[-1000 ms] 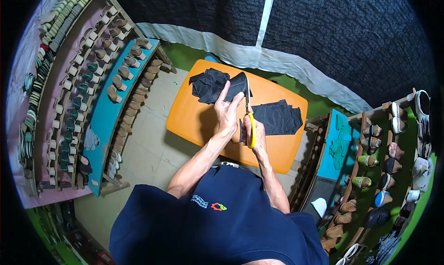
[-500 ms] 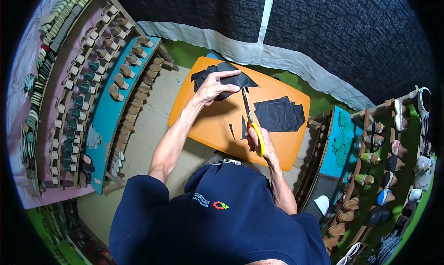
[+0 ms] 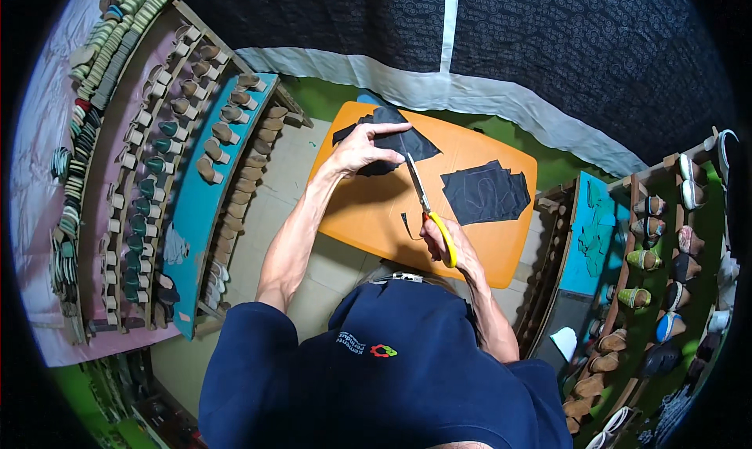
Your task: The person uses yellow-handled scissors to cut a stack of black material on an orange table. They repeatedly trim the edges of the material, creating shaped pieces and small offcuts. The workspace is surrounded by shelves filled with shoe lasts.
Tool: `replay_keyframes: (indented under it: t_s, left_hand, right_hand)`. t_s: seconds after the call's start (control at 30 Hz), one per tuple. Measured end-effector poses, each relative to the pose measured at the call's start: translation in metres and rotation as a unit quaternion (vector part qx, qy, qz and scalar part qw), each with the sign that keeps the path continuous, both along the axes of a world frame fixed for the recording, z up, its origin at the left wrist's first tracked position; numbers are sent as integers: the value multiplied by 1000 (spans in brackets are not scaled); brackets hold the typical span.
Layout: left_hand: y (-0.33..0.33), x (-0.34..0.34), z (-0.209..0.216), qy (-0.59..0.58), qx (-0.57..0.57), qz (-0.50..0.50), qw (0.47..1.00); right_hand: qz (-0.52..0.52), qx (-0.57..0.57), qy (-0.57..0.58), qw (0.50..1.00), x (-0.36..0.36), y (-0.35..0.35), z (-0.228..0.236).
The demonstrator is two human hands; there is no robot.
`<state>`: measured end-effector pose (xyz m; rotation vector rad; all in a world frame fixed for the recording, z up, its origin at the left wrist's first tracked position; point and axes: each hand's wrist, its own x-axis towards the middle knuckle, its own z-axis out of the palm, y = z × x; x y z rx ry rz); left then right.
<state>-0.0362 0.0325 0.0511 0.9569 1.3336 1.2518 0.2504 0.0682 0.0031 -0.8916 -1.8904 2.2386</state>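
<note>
Over the orange table, my left hand [image 3: 359, 151] is closed on a piece of black fabric [image 3: 409, 140], thumb and fingers stretched along it. More dark fabric lies bunched beneath that hand, partly hidden by it. In my right hand [image 3: 445, 244] is a pair of scissors with yellow handles [image 3: 448, 249], the fingers wrapped round the grips. Their metal blades point away from me, the tips at the fabric's edge next to my left thumb. Whether the blades are parted is too small to tell. To the right lies a stack of black fabric pieces [image 3: 486, 194] with a pale curved outline on top.
A thin black scrap [image 3: 406, 223] lies on the orange table [image 3: 352, 226] left of the scissors. Racks of shoes and shoe forms stand on the left, including a blue shelf [image 3: 182, 226]. Another shoe rack [image 3: 619, 284] is on the right. A dark patterned curtain [image 3: 548, 57] hangs behind.
The whole view has shifted slightly. The scissors' tips have swung left toward my left thumb. A dark pointed scrap beside the scissors no longer shows. Both hands keep their holds.
</note>
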Motion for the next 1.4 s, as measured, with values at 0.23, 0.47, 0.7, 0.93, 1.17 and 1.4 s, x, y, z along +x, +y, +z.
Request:
replay_keyframes:
  t_s: [0.23, 0.47, 0.7, 0.93, 1.17, 1.4]
  left_hand:
    - [-2, 6, -3, -16, 3, -10, 1000]
    - [-2, 7, -8, -42, 1, -14, 999]
    - [0, 9, -10, -41, -1, -12, 999]
    - [1, 6, -11, -43, -17, -19, 999]
    - [0, -1, -16, -43, -20, -7, 999]
    - [0, 14, -8, -40, -29, -51, 997]
  right_hand:
    - [-9, 23, -4, 1000, -2, -1, 0]
    - [-20, 41, -40, 998, -2, 0, 0]
    - [-51, 14, -46, 998, -1, -1, -4]
    - [-77, 6, -54, 996, 0, -2, 3]
    - [-72, 35, -56, 995, 4, -1, -4]
    - [-66, 43, -57, 995, -2, -1, 3]
